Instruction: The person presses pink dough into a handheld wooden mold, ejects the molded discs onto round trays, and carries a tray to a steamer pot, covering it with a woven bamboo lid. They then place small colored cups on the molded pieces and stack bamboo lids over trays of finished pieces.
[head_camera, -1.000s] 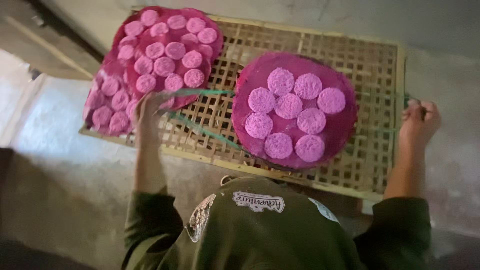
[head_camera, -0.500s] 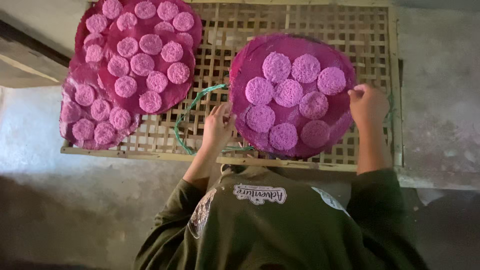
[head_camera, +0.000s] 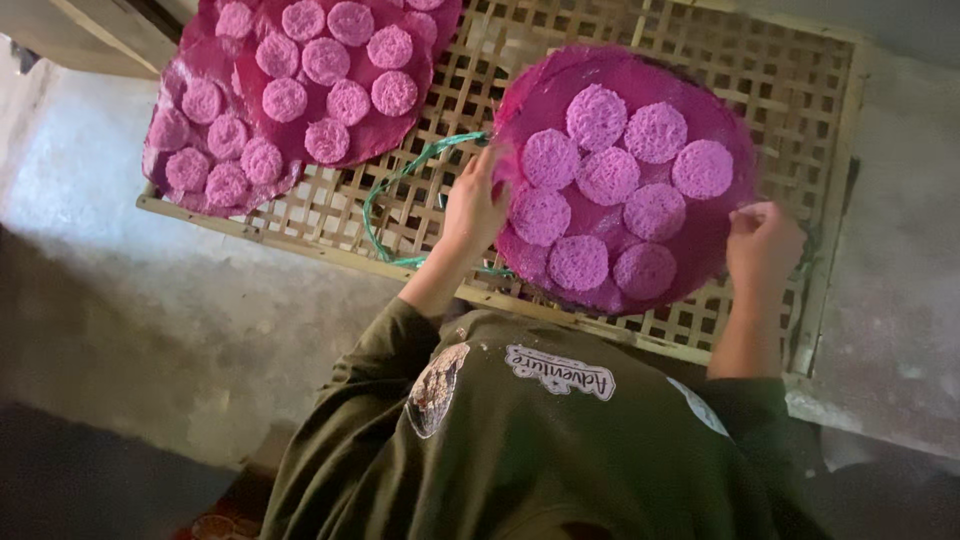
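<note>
Head view looks down on a round pink tray lying flat on a bamboo lattice rack, between both hands. The left hand pinches its left rim, the right hand curls on its right rim, each equally near. It carries 8 pink discs. A green hoop lies just left; 2 more loaded trays sit farther left.

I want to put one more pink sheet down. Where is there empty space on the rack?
Bare lattice shows above and right of the round pink sheet. A smaller gap holds a green cord, between that sheet and the overlapping pink sheets. The rack's upper left is crowded. The left hand and right hand grip the round sheet's edges.
</note>
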